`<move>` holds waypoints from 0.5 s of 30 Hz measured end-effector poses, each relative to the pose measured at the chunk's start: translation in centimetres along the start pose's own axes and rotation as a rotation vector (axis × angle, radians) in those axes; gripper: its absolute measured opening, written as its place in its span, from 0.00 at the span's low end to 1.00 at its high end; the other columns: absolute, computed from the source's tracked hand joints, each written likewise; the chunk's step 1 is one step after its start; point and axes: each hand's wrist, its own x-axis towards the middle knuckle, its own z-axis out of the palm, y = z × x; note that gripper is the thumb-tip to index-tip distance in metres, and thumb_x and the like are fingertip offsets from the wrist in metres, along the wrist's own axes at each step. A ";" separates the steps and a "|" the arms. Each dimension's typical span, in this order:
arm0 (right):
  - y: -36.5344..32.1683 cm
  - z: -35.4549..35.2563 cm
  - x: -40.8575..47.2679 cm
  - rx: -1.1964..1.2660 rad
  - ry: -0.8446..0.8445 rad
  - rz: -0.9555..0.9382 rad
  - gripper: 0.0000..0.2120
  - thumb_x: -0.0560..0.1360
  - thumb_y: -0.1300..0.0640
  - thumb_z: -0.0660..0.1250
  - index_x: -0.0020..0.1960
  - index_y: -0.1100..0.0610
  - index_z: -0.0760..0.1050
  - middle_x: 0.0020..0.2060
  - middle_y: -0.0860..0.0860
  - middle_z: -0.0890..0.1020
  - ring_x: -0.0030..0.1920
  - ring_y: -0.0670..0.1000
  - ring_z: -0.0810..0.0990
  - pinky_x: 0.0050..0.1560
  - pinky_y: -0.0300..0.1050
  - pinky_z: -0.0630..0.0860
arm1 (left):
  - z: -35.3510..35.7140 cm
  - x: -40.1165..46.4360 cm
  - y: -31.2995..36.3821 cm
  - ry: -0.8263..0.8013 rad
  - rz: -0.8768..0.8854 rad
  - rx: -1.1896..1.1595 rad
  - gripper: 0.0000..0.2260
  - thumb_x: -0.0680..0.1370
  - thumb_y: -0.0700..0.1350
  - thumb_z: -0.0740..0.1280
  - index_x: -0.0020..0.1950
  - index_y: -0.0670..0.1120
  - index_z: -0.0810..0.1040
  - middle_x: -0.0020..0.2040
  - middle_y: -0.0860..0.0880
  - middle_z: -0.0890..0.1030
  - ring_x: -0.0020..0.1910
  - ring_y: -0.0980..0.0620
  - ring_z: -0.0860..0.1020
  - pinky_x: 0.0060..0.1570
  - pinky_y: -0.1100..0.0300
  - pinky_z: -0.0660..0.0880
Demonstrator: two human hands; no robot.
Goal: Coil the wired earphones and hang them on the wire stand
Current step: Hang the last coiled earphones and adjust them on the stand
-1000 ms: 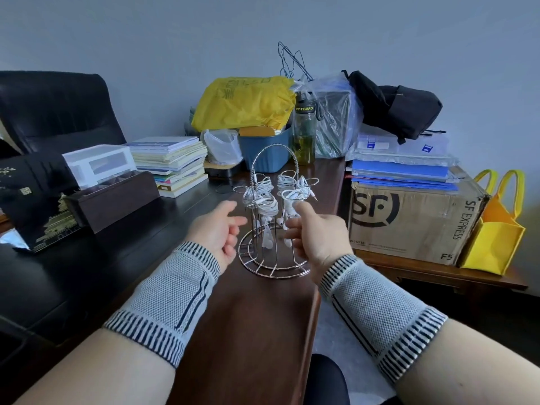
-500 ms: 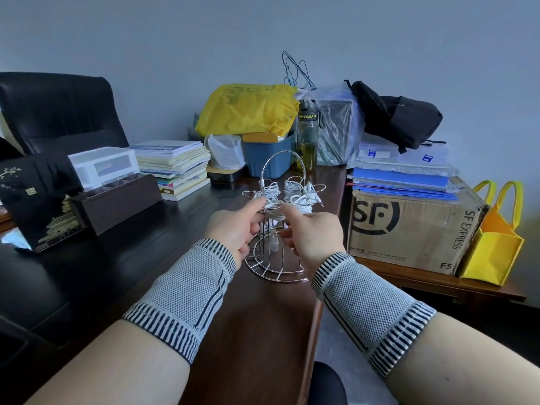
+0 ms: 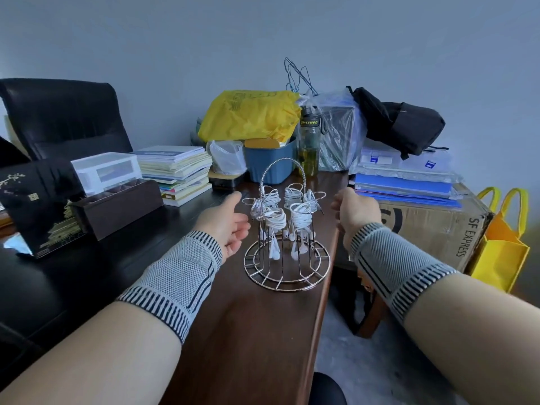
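**Earphones are all up on the stand, hands off for now**

Your left hand [image 3: 225,222] sits just left of the wire stand [image 3: 287,244], fingers loose and relaxed, holding nothing. Your right hand [image 3: 355,213] is off to the right of it, out past the table edge, seen from the back; fingers look loosely curled with nothing in them.

The coiled earphones [image 3: 301,214] are hanging in several white bundles on the stand's upper loops, buds dangling down inside the frame. I can't see any loose set lying on the table [image 3: 233,331], so I'd guess the job's about finished.

Handling-wise, I'd say these are featherlight, floppy and thin, so a coil will spring open if you grab it by one strand. Pinch the whole bundle across its wrapped middle, not the buds or the plug. The stand looks light too and sits close to the table's right edge, so brace its base ring or top handle if you tug anything.

The table is dark, smooth wood. At the back it's cluttered: stack of books [image 3: 178,171], blue bin [image 3: 268,165], yellow bag [image 3: 251,115], a bottle [image 3: 309,147]. A cardboard box [image 3: 432,226] sits on a lower bench to the right.
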 end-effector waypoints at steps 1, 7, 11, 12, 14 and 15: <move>-0.7 0.1 0.7 -0.022 -0.039 0.018 0.13 0.75 0.50 0.60 0.36 0.56 0.74 0.37 0.53 0.79 0.36 0.52 0.74 0.41 0.50 0.71 | 0.0 0.1 0.3 -0.013 0.001 0.036 0.23 0.77 0.63 0.62 0.50 0.42 0.81 0.47 0.48 0.83 0.40 0.54 0.77 0.37 0.62 0.70; -3.5 1.3 2.6 -0.093 -0.291 0.081 0.14 0.76 0.49 0.64 0.41 0.59 0.77 0.36 0.54 0.79 0.34 0.53 0.75 0.37 0.45 0.71 | 0.8 0.4 0.8 -0.056 0.027 0.132 0.20 0.78 0.60 0.64 0.47 0.42 0.81 0.44 0.48 0.84 0.40 0.53 0.77 0.36 0.62 0.70; -3.4 2.2 3.0 -0.199 -0.422 0.174 0.14 0.75 0.45 0.65 0.42 0.57 0.75 0.32 0.52 0.76 0.30 0.50 0.72 0.36 0.43 0.70 | 0.8 1.1 1.1 -0.061 0.015 0.109 0.18 0.79 0.57 0.64 0.46 0.42 0.79 0.46 0.46 0.84 0.40 0.53 0.78 0.35 0.63 0.69; -3.4 2.4 3.1 -0.214 -0.441 0.188 0.15 0.75 0.44 0.65 0.41 0.57 0.74 0.32 0.52 0.76 0.29 0.50 0.72 0.37 0.43 0.70 | 0.7 1.2 1.1 -0.062 0.013 0.096 0.17 0.79 0.56 0.65 0.46 0.42 0.79 0.45 0.46 0.84 0.40 0.53 0.78 0.34 0.63 0.69; -3.5 2.7 3.5 -0.232 -0.487 0.216 0.15 0.74 0.43 0.65 0.41 0.56 0.73 0.31 0.51 0.75 0.30 0.50 0.73 0.39 0.45 0.70 | 0.7 1.6 1.2 -0.054 0.018 0.059 0.16 0.79 0.55 0.66 0.46 0.43 0.80 0.42 0.48 0.84 0.38 0.55 0.78 0.33 0.65 0.68; -3.5 2.9 3.7 -0.236 -0.507 0.228 0.15 0.74 0.43 0.65 0.42 0.56 0.73 0.31 0.51 0.76 0.30 0.50 0.74 0.40 0.45 0.70 | 0.6 1.9 1.2 -0.045 0.026 0.041 0.14 0.79 0.55 0.66 0.45 0.43 0.80 0.40 0.50 0.84 0.36 0.56 0.78 0.32 0.65 0.67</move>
